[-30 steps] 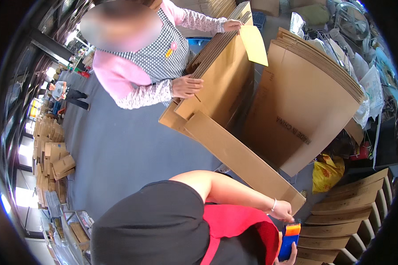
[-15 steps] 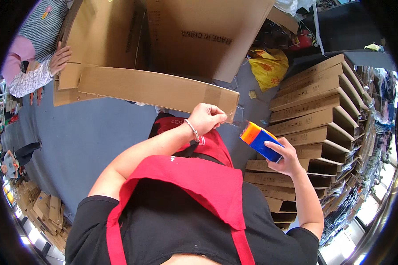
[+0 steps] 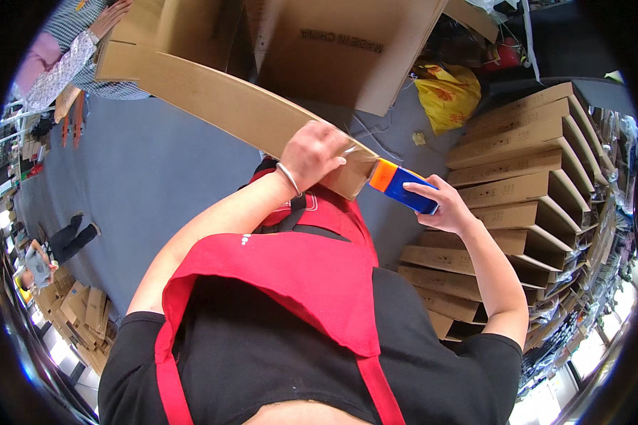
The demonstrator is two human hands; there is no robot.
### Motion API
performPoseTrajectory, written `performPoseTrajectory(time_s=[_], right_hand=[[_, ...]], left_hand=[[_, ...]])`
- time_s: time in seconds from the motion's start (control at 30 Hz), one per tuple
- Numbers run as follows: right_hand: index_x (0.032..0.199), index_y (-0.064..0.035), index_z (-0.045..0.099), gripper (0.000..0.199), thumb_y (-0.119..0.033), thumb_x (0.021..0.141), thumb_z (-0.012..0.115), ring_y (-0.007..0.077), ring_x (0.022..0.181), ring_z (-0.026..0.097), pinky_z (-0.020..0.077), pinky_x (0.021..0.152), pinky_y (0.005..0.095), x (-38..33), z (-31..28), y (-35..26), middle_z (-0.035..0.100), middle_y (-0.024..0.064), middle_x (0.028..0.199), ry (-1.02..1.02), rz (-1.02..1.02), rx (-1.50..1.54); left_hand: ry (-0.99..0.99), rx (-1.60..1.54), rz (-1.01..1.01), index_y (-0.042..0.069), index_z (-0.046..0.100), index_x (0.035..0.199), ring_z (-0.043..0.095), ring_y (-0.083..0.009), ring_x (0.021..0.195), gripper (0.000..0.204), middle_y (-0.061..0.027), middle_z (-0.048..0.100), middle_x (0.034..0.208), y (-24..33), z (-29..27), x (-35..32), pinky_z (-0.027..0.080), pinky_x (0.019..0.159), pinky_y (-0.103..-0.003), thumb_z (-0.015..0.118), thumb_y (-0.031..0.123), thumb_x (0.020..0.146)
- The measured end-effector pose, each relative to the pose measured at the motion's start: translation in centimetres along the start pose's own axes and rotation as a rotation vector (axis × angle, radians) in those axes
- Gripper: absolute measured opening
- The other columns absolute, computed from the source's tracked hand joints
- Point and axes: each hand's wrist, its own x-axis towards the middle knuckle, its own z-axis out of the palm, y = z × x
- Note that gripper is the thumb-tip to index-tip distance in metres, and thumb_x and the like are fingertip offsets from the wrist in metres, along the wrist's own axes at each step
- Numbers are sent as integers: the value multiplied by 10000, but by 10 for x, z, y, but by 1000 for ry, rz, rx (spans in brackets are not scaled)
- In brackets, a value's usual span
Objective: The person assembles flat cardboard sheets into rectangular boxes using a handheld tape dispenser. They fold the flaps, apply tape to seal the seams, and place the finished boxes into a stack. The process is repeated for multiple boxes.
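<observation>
Cardboard flap: we hold a long brown cardboard flap (image 3: 241,106) that runs from the upper left down to the middle of the view, long axis slanting down to the right, its near end pointing at the blue tool.
Parent carton: the flap belongs to a large brown carton (image 3: 333,42) standing open at the top of the view.
Left hand: our left hand (image 3: 312,152) grips the flap's lower end, fingers (image 3: 329,161) curled tight over its edge; a thin bracelet (image 3: 288,178) sits on the wrist.
Right hand: our right hand (image 3: 443,205) holds a blue tool with an orange tip (image 3: 403,188), fingers pressed around its body, the orange end touching the flap's corner.
Tool axis: it lies nearly level, tilting down to the right, orange tip toward the flap.
Other person: a second person's hand (image 3: 110,15) in a patterned sleeve rests on the far end of the carton at upper left.
Floor: grey floor (image 3: 156,170) lies beneath the flap.
Stacked cartons: flat folded cartons (image 3: 524,170) stand in a row just right of our right hand.
Yellow bag: a yellow bag (image 3: 450,92) lies on the floor beyond the tool, beside the carton.
Clothing: our red apron (image 3: 290,283) over a black shirt fills the lower view.
</observation>
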Motion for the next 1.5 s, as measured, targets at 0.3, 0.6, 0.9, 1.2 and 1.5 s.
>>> performPoseTrajectory(time_s=[0.3, 0.6, 0.9, 1.2, 1.5], right_hand=[[1408, -291, 624, 786, -33, 689, 813, 344, 1000, 636, 563, 907, 411, -42, 8, 20, 609, 148, 1085, 65, -35, 44], [1250, -207, 702, 541, -217, 720, 812, 353, 983, 696, 579, 862, 452, 38, 31, -59, 685, 158, 1067, -112, 287, -385], [1314, -234, 685, 616, -345, 720, 806, 366, 1004, 709, 569, 892, 460, 14, 121, -13, 731, 185, 1041, 210, 721, 46], [1387, -111, 626, 655, -33, 744, 719, 240, 947, 669, 559, 874, 353, -21, 208, -186, 649, 114, 1077, 1324, 822, 285], [1307, -90, 656, 666, -12, 667, 821, 246, 855, 640, 559, 720, 336, 149, 274, -341, 618, 134, 1011, 1402, 674, 268]], left_hand=[[-413, 138, 442, 105, 298, 1621, 202, -202, 1585, 863, -69, 255, 1705, -11, 21, -15, 123, 1302, -404, 530, 605, 958], [-484, 295, 535, 370, 574, 1425, 434, -317, 1315, 615, -101, 519, 1307, 18, 24, 21, 201, 1239, -543, 590, 674, 890], [-862, 478, 781, 49, 808, 810, 675, -264, 1039, 691, -99, 758, 864, 59, 47, 76, 125, 1271, -520, 465, 630, 962], [-508, -477, 894, 91, 801, 970, 641, -312, 1150, 380, -101, 691, 1224, 21, 46, 67, 335, 1182, -512, 605, 413, 1025], [-1682, -1276, -824, -15, 731, 1162, 704, -149, 908, 336, -92, 744, 1015, -116, -92, 37, 577, 916, -309, 760, 251, 959]])
